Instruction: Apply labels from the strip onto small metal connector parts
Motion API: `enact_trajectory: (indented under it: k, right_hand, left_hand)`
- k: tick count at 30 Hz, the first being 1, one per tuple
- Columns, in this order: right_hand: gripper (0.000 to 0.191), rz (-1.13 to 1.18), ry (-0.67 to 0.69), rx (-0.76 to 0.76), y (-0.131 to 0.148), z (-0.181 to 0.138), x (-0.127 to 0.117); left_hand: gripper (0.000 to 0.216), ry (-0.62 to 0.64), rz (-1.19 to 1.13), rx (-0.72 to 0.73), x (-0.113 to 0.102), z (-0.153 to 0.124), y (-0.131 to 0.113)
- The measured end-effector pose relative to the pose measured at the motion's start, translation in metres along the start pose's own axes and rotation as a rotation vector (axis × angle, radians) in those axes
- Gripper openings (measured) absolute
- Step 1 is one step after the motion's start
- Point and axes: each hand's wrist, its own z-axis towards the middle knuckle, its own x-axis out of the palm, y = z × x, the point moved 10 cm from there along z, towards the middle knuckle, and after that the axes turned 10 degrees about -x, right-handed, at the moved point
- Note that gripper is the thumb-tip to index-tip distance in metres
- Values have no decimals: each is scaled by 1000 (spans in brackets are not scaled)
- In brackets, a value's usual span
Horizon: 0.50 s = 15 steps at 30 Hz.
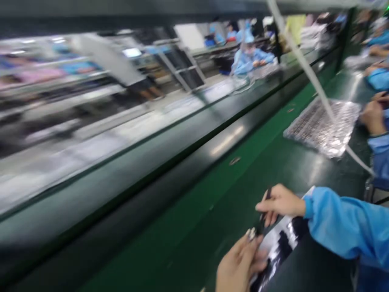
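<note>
Two bare hands of mine are near the bench's near edge. My left hand (238, 261) is closed, fingertips pinching a small shiny part (251, 233), whose exact shape is too blurred for me to tell. Just beyond it, my right hand (281, 200) pinches a slim dark object (268, 194) between thumb and fingers, its lower end near the part; I can't tell whether they touch. Beneath both hands, a glossy black-and-white sheet (282, 243) lies slantwise on the green bench (267, 172), partly covered by my blue sleeve (340, 223). Farther along sits a crinkled silvery sheet (319, 129), with a pale tube (314, 79) cutting across my view of it. A neighbour's hand (373, 117) is just beside that sheet. Past a long dark rail (225, 142), a co-worker in blue (243, 63) bends over another bench; a dark beam (121, 16) blocks the top.
</note>
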Motion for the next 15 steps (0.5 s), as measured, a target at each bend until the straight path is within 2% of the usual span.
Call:
enact_trajectory:
  k: [1, 3, 15]
  right_hand:
    - [52, -26, -14, -7, 0, -1, -2]
    - [49, -62, -17, -27, -1, 0, -4]
    - [42, -154, 15, -61, 0, -3, 3]
  left_hand:
    - [39, 70, -32, -11, 3, -6, 0]
    - [37, 134, -75, -22, 7, -10, -3]
    - [27, 189, -49, 7, 19, -13, -9]
